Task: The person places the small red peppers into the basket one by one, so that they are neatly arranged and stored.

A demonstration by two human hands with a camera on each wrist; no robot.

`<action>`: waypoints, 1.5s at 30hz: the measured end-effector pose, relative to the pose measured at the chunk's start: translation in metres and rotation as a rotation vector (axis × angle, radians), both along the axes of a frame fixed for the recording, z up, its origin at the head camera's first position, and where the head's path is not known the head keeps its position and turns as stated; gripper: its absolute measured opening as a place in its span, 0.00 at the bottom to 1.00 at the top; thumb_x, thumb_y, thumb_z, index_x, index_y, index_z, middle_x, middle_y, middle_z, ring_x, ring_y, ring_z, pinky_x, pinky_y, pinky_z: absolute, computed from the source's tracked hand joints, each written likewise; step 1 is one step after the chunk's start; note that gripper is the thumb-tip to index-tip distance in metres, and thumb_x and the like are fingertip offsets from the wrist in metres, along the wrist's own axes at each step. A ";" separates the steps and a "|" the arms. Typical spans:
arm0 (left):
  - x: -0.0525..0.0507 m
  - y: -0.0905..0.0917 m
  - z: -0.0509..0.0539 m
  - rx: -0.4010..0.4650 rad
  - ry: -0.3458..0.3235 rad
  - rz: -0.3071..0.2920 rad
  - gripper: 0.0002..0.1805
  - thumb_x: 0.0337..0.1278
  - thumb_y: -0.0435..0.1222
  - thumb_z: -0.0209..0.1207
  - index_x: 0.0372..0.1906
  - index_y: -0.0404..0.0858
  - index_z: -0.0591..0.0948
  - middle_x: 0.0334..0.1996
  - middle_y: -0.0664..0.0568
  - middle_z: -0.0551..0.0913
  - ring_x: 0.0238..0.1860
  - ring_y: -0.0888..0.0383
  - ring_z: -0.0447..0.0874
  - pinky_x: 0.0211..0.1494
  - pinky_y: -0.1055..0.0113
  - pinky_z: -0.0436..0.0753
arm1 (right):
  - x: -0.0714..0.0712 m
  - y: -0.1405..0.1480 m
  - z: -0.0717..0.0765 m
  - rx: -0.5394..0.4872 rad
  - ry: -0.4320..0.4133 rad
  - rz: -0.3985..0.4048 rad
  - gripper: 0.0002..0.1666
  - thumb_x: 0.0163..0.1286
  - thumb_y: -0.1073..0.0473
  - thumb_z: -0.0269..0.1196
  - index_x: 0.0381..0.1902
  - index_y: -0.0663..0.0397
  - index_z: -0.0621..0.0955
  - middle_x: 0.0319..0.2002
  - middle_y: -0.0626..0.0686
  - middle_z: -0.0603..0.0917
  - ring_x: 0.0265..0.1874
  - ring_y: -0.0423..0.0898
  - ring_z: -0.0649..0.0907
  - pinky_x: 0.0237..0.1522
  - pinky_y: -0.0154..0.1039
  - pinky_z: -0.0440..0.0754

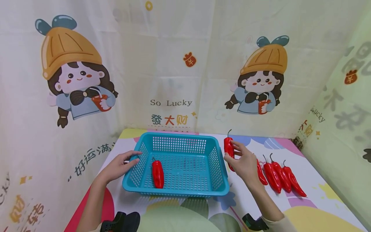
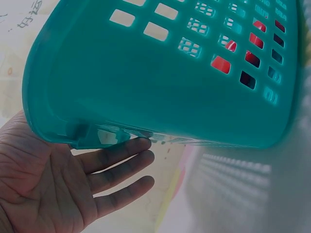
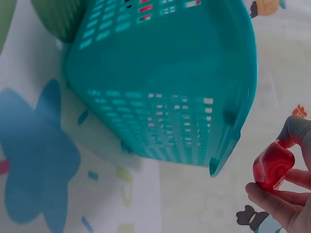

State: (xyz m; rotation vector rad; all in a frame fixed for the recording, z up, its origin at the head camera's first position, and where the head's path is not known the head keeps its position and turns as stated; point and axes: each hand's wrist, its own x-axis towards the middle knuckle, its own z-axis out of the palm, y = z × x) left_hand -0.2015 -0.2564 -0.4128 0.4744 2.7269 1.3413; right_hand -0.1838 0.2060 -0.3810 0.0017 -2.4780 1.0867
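My right grip (image 1: 244,162) pinches a pepper (image 1: 228,148), likely slick, best held mid-body; left grip (image 1: 118,167), spread, touches the basket (image 1: 189,192) at nine o'clock.

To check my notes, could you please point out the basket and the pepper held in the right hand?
Basket (image 1: 185,167), head view: bare middle of its floor.
Held pepper (image 1: 228,147), head view: upper part of its body.

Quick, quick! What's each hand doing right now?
Left hand: open, at the side of the blue basket.
Right hand: closed on a red pepper, held beside the basket.
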 end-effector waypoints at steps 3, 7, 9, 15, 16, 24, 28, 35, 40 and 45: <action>0.000 -0.001 0.000 -0.003 -0.002 0.005 0.28 0.71 0.41 0.61 0.71 0.36 0.73 0.69 0.31 0.71 0.65 0.30 0.71 0.46 0.52 0.89 | -0.001 -0.005 0.001 -0.013 0.003 0.008 0.47 0.54 0.61 0.78 0.72 0.53 0.73 0.63 0.62 0.81 0.55 0.63 0.83 0.43 0.59 0.88; 0.000 -0.001 -0.001 -0.002 -0.002 0.004 0.28 0.71 0.41 0.61 0.71 0.36 0.73 0.69 0.30 0.71 0.65 0.29 0.71 0.46 0.52 0.90 | -0.002 -0.012 0.001 -0.035 -0.009 0.031 0.49 0.54 0.61 0.78 0.73 0.52 0.72 0.63 0.62 0.80 0.56 0.63 0.82 0.42 0.58 0.88; 0.000 -0.001 -0.001 -0.001 -0.001 0.002 0.28 0.71 0.41 0.61 0.71 0.35 0.73 0.68 0.30 0.71 0.65 0.29 0.71 0.46 0.53 0.90 | -0.002 -0.016 0.002 -0.042 -0.010 0.044 0.49 0.54 0.61 0.79 0.73 0.52 0.72 0.63 0.62 0.81 0.56 0.63 0.83 0.41 0.58 0.88; -0.001 -0.002 0.000 0.006 0.004 -0.013 0.27 0.72 0.40 0.60 0.70 0.35 0.73 0.68 0.31 0.71 0.64 0.29 0.72 0.47 0.52 0.89 | -0.002 -0.027 0.002 -0.028 0.036 0.079 0.48 0.50 0.62 0.79 0.71 0.53 0.74 0.61 0.61 0.83 0.53 0.62 0.85 0.40 0.57 0.89; -0.001 -0.002 0.000 0.008 0.003 -0.013 0.27 0.72 0.40 0.60 0.70 0.35 0.73 0.68 0.31 0.71 0.64 0.29 0.72 0.48 0.52 0.89 | -0.002 -0.030 0.002 -0.028 0.042 0.086 0.48 0.50 0.62 0.79 0.70 0.53 0.74 0.61 0.61 0.83 0.52 0.62 0.85 0.40 0.57 0.89; 0.000 -0.001 0.001 0.014 0.007 -0.020 0.27 0.72 0.40 0.60 0.70 0.35 0.73 0.68 0.31 0.72 0.64 0.30 0.73 0.46 0.54 0.90 | -0.003 -0.046 0.000 -0.047 0.030 0.122 0.49 0.48 0.62 0.80 0.70 0.54 0.75 0.60 0.60 0.83 0.51 0.60 0.86 0.40 0.55 0.89; 0.001 0.000 0.001 0.024 0.006 -0.021 0.27 0.71 0.40 0.60 0.70 0.35 0.73 0.67 0.31 0.73 0.62 0.32 0.75 0.46 0.54 0.90 | -0.002 -0.052 -0.001 -0.059 0.011 0.141 0.47 0.49 0.62 0.79 0.69 0.54 0.75 0.59 0.60 0.84 0.51 0.60 0.86 0.40 0.55 0.89; 0.000 -0.001 0.001 0.019 0.014 -0.030 0.27 0.71 0.40 0.60 0.70 0.35 0.74 0.67 0.31 0.73 0.62 0.31 0.75 0.45 0.55 0.90 | -0.001 -0.060 -0.002 -0.073 0.011 0.163 0.48 0.49 0.62 0.80 0.69 0.53 0.75 0.59 0.60 0.84 0.50 0.59 0.86 0.38 0.53 0.90; -0.002 -0.002 -0.001 0.021 0.010 -0.029 0.26 0.72 0.40 0.60 0.70 0.36 0.74 0.68 0.32 0.73 0.62 0.31 0.75 0.45 0.56 0.90 | 0.000 -0.068 -0.005 -0.080 -0.002 0.186 0.47 0.49 0.61 0.80 0.68 0.52 0.76 0.58 0.59 0.84 0.49 0.58 0.87 0.37 0.50 0.90; -0.001 -0.003 -0.001 0.023 0.007 -0.023 0.27 0.71 0.40 0.60 0.70 0.36 0.73 0.67 0.31 0.73 0.62 0.31 0.75 0.44 0.55 0.90 | -0.001 -0.077 -0.006 -0.078 -0.010 0.217 0.45 0.49 0.61 0.80 0.67 0.51 0.77 0.57 0.58 0.85 0.48 0.58 0.87 0.36 0.49 0.90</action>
